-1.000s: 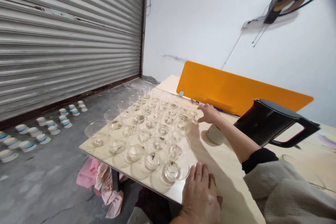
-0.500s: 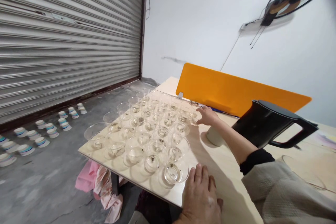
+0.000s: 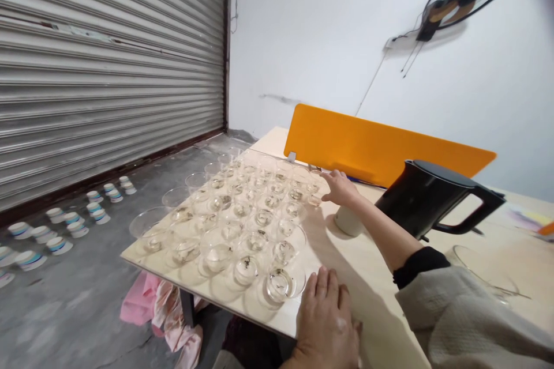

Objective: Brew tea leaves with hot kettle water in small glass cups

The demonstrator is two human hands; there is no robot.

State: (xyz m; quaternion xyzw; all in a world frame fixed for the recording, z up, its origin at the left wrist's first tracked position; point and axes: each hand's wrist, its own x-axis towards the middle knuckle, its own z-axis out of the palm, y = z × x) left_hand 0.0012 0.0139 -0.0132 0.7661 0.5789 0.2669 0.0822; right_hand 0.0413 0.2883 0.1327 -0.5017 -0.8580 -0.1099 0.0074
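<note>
Rows of clear plastic cups [image 3: 264,217] with dark bits in the bottom cover the left part of the pale wooden table [image 3: 322,242]. My right hand [image 3: 341,187] stretches to the far end of the rows, its thumb and fingers closed around a clear plastic cup [image 3: 315,189] there. The hand partly hides that cup. My left hand [image 3: 326,317] lies flat on the table near the front edge, fingers out, beside the nearest cup [image 3: 279,285]. Behind my right forearm stands a black electric kettle [image 3: 415,199]. A whitish round container [image 3: 347,222] shows below the wrist.
An orange divider panel [image 3: 372,147] runs along the back of the table. A clear glass vessel [image 3: 467,259] with a thin stick sits at the right. Stacked paper cups [image 3: 58,245] stand on the floor, and pink cloth [image 3: 142,300] hangs under the table's left edge.
The camera view has shifted slightly, moving the scene a little left. My right hand stays at the far cup, and my left hand still rests on the table.
</note>
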